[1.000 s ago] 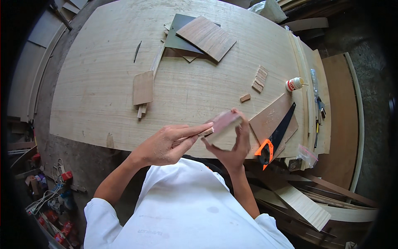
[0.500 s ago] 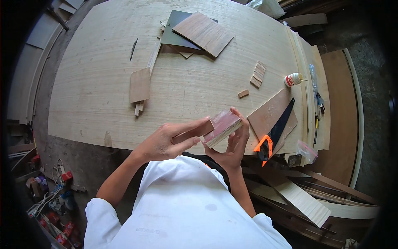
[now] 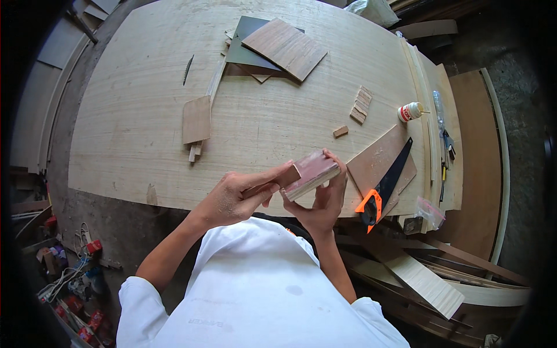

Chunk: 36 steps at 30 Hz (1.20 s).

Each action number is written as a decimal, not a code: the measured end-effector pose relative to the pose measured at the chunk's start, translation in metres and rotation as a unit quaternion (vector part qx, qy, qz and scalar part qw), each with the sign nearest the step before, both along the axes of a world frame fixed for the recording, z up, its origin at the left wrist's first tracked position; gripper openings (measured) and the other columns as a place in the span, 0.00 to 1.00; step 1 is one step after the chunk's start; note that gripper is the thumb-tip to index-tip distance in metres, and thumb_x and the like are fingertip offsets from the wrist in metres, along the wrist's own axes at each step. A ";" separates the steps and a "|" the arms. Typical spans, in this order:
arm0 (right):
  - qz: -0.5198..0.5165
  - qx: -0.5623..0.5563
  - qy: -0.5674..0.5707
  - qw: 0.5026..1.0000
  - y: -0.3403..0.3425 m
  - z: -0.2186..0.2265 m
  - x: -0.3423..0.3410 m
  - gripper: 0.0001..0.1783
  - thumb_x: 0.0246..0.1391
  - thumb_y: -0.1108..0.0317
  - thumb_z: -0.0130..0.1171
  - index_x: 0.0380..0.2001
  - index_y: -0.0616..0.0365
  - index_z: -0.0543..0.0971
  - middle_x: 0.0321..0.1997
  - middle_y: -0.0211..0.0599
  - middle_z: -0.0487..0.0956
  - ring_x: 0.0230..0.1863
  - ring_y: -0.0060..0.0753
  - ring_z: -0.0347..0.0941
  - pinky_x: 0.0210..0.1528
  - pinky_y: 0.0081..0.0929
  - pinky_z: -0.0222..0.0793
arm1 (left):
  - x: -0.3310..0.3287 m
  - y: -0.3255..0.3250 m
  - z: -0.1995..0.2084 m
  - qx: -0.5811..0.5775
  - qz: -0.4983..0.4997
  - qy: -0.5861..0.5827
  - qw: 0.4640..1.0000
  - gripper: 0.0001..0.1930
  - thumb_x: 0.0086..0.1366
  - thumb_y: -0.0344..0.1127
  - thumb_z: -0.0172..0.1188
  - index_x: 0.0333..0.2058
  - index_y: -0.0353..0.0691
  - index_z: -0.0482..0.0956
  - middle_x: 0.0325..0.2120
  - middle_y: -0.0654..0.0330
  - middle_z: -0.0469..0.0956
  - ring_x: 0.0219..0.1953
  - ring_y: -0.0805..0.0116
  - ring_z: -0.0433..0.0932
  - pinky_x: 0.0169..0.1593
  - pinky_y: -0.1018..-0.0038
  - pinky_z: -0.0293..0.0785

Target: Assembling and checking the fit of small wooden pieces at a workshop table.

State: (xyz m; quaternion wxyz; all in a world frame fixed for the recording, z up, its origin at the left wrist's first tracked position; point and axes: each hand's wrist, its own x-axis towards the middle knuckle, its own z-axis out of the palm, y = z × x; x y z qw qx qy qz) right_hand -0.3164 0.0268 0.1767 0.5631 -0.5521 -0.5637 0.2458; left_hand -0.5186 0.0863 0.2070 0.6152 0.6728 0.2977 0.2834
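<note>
Right now my left hand (image 3: 228,199) has its fingers clamped on a flat brown wood strip (image 3: 286,177), while my right hand (image 3: 322,212) has its fingers and thumb clamped round the ends of a thick pink-faced block (image 3: 317,165). Both pieces are above the bench's near edge, the strip at about 9 o'clock from the block, its end lying over the pink face; I cannot tell how hard they touch. I judge the step in hand to be working that strip against the face, and the next move calls for a firm right grip, the strip held flat and its end met squarely, with my left fingertips clear of the surface. On the bench (image 3: 133,122), a small wooden block (image 3: 340,131) lies at 1 o'clock from the pink-faced one, a white bottle (image 3: 411,111) at 2, and an orange-handled saw (image 3: 385,191) between 3 and 4
</note>
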 end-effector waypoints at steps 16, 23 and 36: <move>-0.008 0.028 -0.076 0.997 0.003 -0.005 0.009 0.63 0.24 0.68 0.87 0.67 0.65 0.62 0.66 0.48 0.66 0.67 0.49 0.66 0.69 0.45 0.70 | 0.002 0.003 0.009 0.017 -0.016 -0.008 1.000 0.28 0.69 0.20 0.57 0.67 0.45 0.72 0.26 0.63 0.79 0.26 0.77 0.73 0.33 0.76 0.76; 0.018 0.089 -0.054 0.994 0.001 0.016 0.006 0.62 0.27 0.73 0.85 0.67 0.61 0.60 0.67 0.41 0.62 0.69 0.41 0.63 0.69 0.41 0.68 | 0.001 0.007 0.013 0.032 -0.012 -0.007 0.999 0.28 0.69 0.20 0.58 0.67 0.45 0.72 0.26 0.63 0.79 0.25 0.77 0.72 0.33 0.76 0.75; -0.003 0.080 -0.085 0.993 0.004 0.018 0.004 0.62 0.26 0.70 0.86 0.67 0.64 0.61 0.67 0.43 0.63 0.69 0.42 0.63 0.68 0.45 0.68 | 0.003 0.010 0.012 0.039 0.009 0.008 0.999 0.28 0.69 0.19 0.58 0.67 0.45 0.73 0.29 0.62 0.82 0.28 0.78 0.74 0.35 0.76 0.77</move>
